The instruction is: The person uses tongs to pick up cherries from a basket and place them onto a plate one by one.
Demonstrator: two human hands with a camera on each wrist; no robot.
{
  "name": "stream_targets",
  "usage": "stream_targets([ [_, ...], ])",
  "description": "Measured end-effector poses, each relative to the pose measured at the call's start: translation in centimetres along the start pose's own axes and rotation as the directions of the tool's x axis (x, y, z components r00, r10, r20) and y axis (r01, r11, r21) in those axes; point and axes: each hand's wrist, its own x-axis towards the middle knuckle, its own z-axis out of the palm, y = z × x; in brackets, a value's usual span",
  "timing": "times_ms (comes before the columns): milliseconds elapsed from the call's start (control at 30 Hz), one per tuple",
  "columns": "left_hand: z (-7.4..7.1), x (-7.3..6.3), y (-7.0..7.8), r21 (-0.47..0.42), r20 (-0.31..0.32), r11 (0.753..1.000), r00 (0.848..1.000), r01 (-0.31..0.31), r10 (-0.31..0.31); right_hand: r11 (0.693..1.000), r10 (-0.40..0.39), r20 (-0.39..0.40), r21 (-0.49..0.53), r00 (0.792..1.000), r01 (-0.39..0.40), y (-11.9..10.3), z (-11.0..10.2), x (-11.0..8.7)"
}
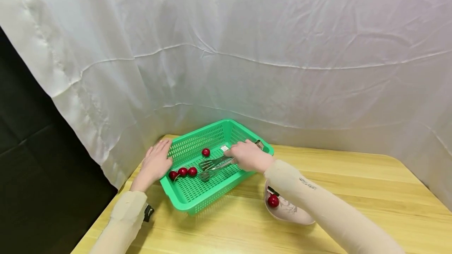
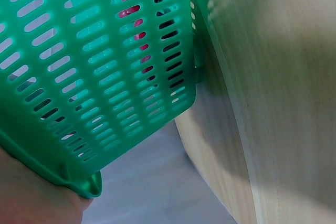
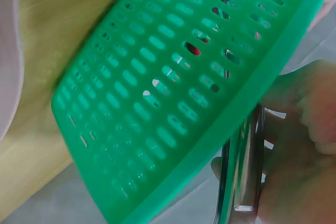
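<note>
A green perforated plastic basket (image 1: 184, 207) sits on the table. My left hand (image 1: 155, 162) rests on its left rim with the fingers extended; in the left wrist view that hand (image 2: 37, 198) touches the rim from below left. Metal tongs (image 1: 222, 164) are held in my right hand (image 1: 247, 155) over the basket's right part, their two slotted tips apart and low inside. Three cherries (image 1: 182, 172) lie in a row left of the tips, and another cherry (image 1: 206, 152) lies farther back. Nothing is between the tips. The right wrist view shows the tongs' handle (image 3: 249, 171) in the hand.
A pale pink bowl (image 1: 289, 218) stands right of the basket, partly hidden by my right forearm. It holds a cherry (image 1: 273, 201). A grey-white curtain (image 1: 282, 101) hangs behind the wooden table (image 1: 353, 175), and a dark panel (image 1: 42, 167) is at the left.
</note>
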Motion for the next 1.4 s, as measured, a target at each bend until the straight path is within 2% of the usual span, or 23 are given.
stream_targets([
  [267,0.2,0.0,-0.1,-0.014,0.014,1.000,1.000,0.006,-0.006,0.999,0.003,-0.002,0.040,1.000,-0.003,-0.4,0.5,0.7],
  [567,0.0,0.0,0.2,-0.012,0.000,1.000,1.000,0.006,-0.006,1.000,-0.010,-0.065,-0.002,0.998,0.010,-0.1,0.7,0.7],
  [833,0.0,-0.1,0.1,-0.018,0.009,1.000,1.000,0.012,-0.012,0.999,-0.008,-0.085,-0.043,0.996,0.004,-0.1,0.4,-0.1],
  [1200,-0.1,-0.1,-0.5,-0.019,0.006,1.000,1.000,0.014,-0.014,1.000,-0.006,-0.129,0.019,0.992,0.009,0.4,-0.2,-2.0],
  [1400,0.0,-0.2,-0.2,-0.017,0.001,1.000,1.000,0.010,-0.010,1.000,-0.013,-0.163,0.024,0.986,0.017,0.6,-0.2,-2.8],
])
